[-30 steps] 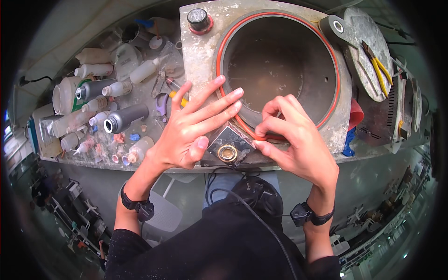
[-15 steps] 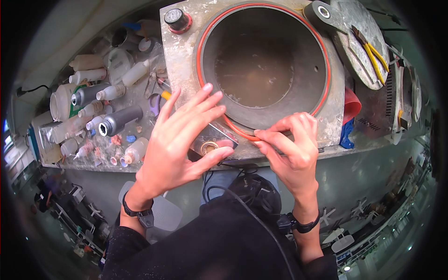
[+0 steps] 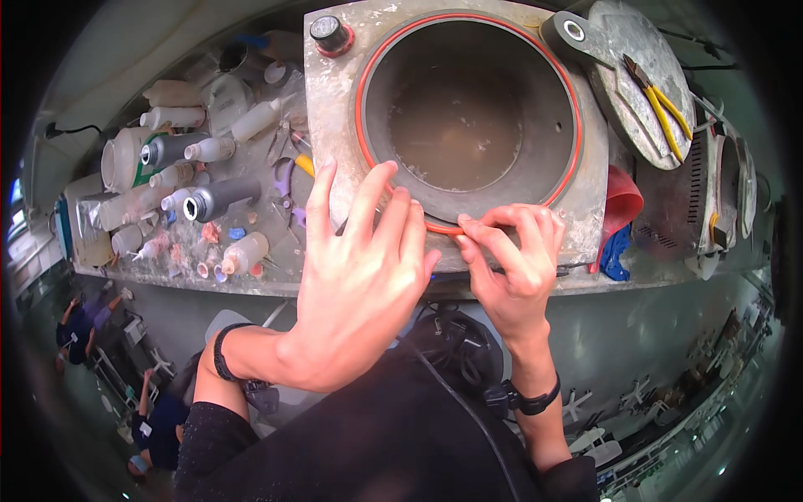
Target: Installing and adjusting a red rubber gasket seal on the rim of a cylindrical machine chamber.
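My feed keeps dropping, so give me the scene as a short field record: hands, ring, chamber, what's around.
left hand: flat, fingers spread, on the block's near edge by the ring
right hand: fingertips pinching the red ring at its near edge
chamber: round, open, residue on floor
lid: swung right, yellow pliers on it
bottles: clustered left on bench

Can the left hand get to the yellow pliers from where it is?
Probably not without moving a lot. The left hand lies flat by the near rim of the pot, and the pliers lie on the round lid far across, past the right hand.
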{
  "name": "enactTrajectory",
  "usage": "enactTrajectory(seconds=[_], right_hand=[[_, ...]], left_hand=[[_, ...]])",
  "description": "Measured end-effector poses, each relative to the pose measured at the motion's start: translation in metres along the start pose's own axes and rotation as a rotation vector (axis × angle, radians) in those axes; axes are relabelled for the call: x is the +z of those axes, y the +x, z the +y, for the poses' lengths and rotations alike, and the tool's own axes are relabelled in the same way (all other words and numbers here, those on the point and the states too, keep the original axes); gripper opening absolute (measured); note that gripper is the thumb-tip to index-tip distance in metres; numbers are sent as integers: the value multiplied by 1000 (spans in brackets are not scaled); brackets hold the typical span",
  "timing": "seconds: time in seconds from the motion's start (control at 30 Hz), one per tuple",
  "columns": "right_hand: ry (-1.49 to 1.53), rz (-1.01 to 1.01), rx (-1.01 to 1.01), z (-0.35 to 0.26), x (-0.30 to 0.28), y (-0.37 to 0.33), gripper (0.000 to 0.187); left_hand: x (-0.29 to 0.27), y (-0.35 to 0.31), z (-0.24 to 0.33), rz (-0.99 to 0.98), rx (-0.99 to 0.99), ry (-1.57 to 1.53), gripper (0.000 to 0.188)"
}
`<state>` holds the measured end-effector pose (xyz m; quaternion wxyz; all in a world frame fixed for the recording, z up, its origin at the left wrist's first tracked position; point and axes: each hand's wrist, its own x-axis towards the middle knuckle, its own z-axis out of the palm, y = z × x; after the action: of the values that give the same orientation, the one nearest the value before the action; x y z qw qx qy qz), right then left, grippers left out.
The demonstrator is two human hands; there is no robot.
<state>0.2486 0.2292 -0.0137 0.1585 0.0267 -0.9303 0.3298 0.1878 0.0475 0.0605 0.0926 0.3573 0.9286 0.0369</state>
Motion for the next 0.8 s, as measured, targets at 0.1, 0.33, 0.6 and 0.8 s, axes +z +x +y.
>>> enactTrajectory(seconds=[0.1,0.33,0.6,0.8], right_hand=[[37,6,-7,2,0,1,23],[124,-43,-78,14,-1,6,18],[171,-39,-183,24,-1,12,14],[187,-40,-203,29,-3,12,15]], left_hand=[[-20,-4,15,-47,-104,-6,55],[-1,-22,44,143,-391,-32,62],[7,9,42,62,-244,261,24],[26,8,58,109,-311,273,22]])
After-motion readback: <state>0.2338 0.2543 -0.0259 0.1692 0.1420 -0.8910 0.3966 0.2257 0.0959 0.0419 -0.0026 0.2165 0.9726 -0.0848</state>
